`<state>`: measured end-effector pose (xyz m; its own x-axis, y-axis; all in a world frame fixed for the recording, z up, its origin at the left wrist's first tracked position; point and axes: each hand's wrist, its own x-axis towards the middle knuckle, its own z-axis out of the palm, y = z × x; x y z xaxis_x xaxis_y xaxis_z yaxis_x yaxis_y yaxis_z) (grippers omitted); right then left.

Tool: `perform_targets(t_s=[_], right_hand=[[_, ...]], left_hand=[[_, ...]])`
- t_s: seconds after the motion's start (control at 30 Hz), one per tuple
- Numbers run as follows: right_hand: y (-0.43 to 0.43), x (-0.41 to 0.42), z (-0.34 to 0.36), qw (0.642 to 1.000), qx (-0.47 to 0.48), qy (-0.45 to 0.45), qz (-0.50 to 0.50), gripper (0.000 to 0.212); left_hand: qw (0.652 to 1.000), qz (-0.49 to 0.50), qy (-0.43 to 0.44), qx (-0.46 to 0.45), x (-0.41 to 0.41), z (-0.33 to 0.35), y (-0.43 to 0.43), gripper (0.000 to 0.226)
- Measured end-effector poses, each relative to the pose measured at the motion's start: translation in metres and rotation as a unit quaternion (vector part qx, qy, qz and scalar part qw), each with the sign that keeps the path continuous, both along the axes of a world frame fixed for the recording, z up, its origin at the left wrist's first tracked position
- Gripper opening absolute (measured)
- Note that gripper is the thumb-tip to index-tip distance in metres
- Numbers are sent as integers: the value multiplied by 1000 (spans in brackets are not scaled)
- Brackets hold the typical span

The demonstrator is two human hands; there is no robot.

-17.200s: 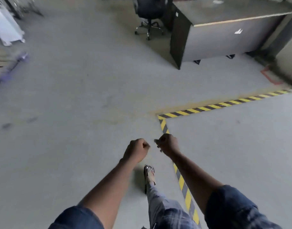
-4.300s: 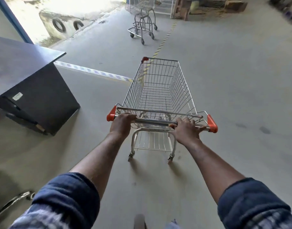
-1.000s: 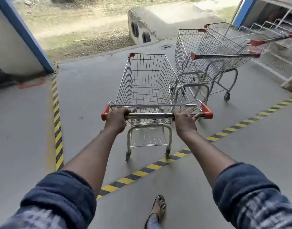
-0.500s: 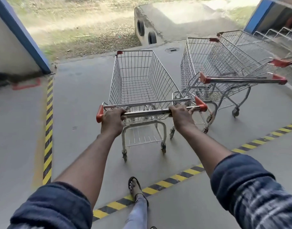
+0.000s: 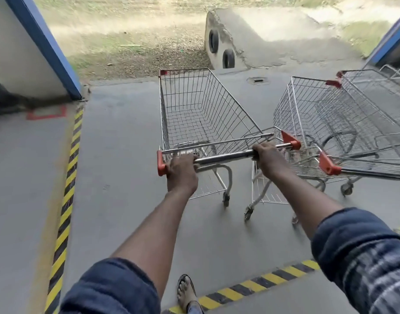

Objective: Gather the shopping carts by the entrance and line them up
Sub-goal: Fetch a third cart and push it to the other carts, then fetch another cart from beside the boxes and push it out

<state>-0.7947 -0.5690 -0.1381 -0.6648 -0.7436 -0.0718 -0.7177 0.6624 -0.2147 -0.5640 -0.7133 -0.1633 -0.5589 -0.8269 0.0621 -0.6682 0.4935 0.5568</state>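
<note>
The handle bar (image 5: 224,156) of the shopping cart (image 5: 194,109) is gripped by both hands. The left hand (image 5: 181,171) is curled round its left end, the right hand (image 5: 270,158) round its right end. The cart is positioned on the concrete floor (image 5: 117,177) near its outer edge, just beside the nearer of 2 parked carts (image 5: 307,114).
</note>
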Motion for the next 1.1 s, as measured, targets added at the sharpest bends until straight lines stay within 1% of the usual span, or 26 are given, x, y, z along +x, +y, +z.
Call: perform_targets(t_s=[0.13,0.3,0.37,0.47,0.57,0.63,0.7,0.8,0.9,1.03,1.1], right_hand=[[-25,-20,1,1000,-12,2,-9,24],[-38,-32,4,1000,-17,17,-8,14],[-40,-35,1,1000,-10,25,-14,14],[-43,-39,-5,997,56,49,-4,32],[-42,-34,-10,994,87,67,3,47],[-39,-23,-10,994,85,74,6,54],[-33,-7,-12,995,63,76,28,57],[-18,20,-15,995,35,62,73,68],[0,47,-19,995,7,36,92,78],[18,82,-24,992,-15,21,125,76],[26,103,-27,989,-13,15,149,73]], left_hand=[[1000,4,-11,-11,-24,-1,-14,46],[1000,3,-16,3,-41,-1,-21,44],[1000,-6,-20,3,-43,0,-18,43],[999,-27,-36,12,-40,4,-17,39],[995,-56,-85,8,-33,9,-14,48],[991,-56,-118,-17,-28,9,-8,57],[989,-38,-140,-41,-22,9,3,66],[987,-10,-154,-47,-7,11,34,77],[990,15,-141,7,10,14,66,78],[991,46,-76,100,40,14,109,75],[985,59,-72,144,63,9,129,76]])
